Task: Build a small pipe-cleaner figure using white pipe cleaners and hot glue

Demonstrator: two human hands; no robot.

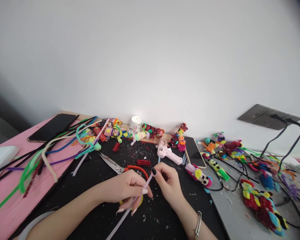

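Observation:
A pale lilac pipe cleaner (123, 216) runs slantwise between my two hands over the black mat. My left hand (130, 190) pinches it between thumb and fingers, the other fingers curling beneath. At its upper end my right hand (167, 180) holds it between thumb and forefinger. Just beyond my left hand lie scissors (112, 164) with orange handles, partly hidden by that hand. A pink glue gun (168, 152) rests past my right hand, a bluish glue stick (159, 159) showing at its back. A short red tinsel piece (143, 162) lies between scissors and glue gun.
Loose coloured pipe cleaners (50, 150) and a black phone (52, 127) lie on the pink surface at left. A white cup (135, 124) stands by the wall among pipe-cleaner figures. A tablet-like device (195, 151), more figures (262, 206) and black cables (292, 150) from a wall socket fill the right.

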